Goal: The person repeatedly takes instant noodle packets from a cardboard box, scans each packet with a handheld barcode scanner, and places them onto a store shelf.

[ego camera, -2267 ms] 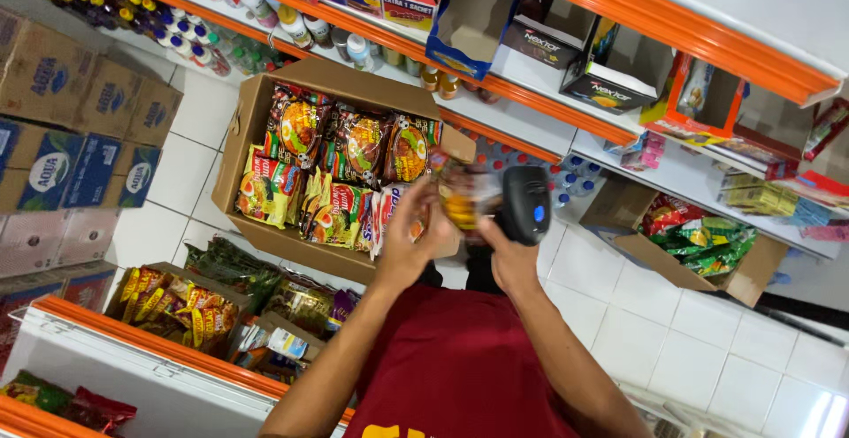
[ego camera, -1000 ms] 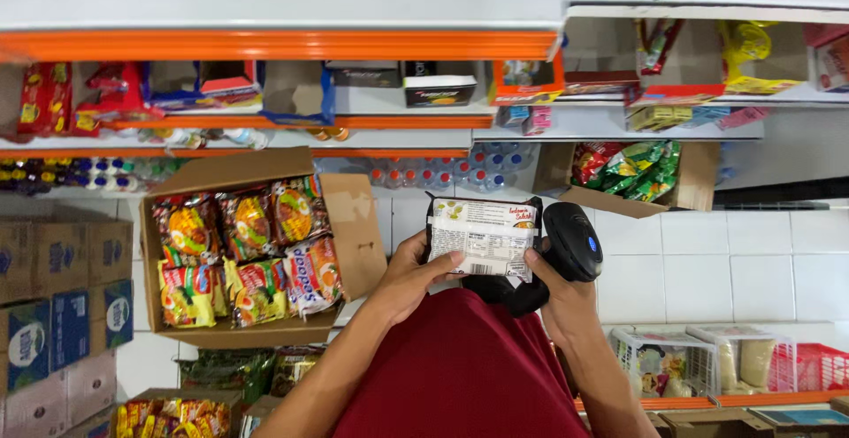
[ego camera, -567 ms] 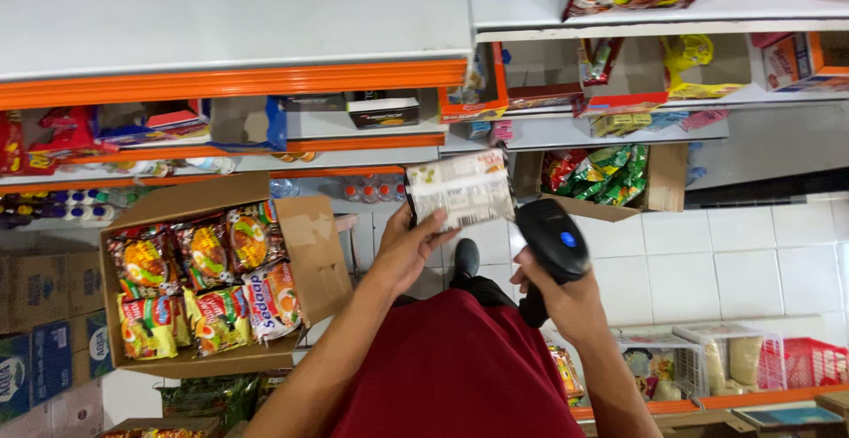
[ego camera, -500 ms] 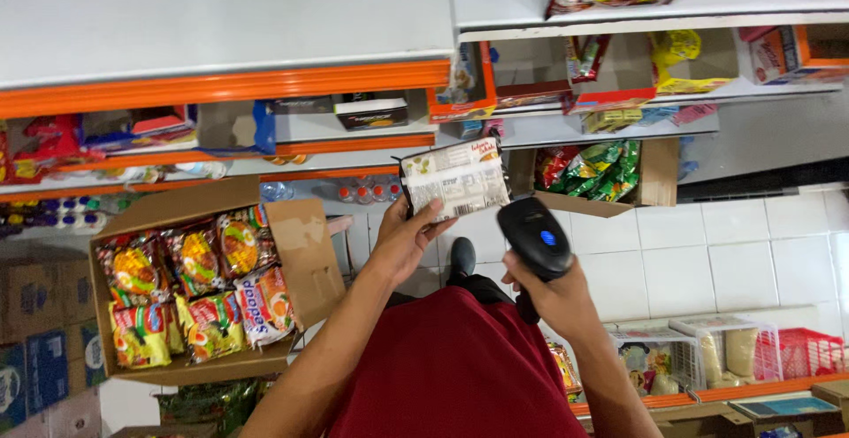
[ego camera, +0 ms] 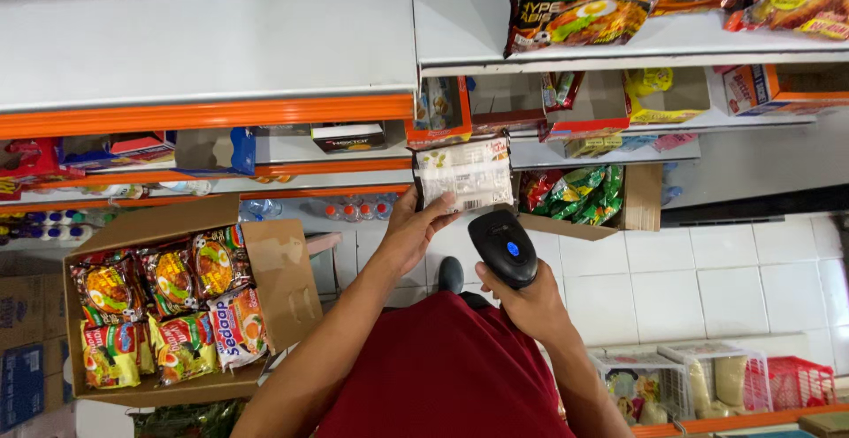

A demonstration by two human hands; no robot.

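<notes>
Glossy plastic film on the noodle packet (ego camera: 463,173), its pale back catching the light, pinched in the left hand (ego camera: 414,233). The right hand (ego camera: 529,304) wraps a handheld scanner (ego camera: 504,248) of smooth black plastic with a slight sheen. Down left, a matt brown cardboard box (ego camera: 274,266), rough at the flaps, full of shiny crinkled packets (ego camera: 168,314). Painted metal shelf (ego camera: 212,40), matt white with an orange edge. Floor tiles (ego camera: 707,279) smooth, faintly glossy. Red shirt (ego camera: 451,372), soft matt cloth.
</notes>
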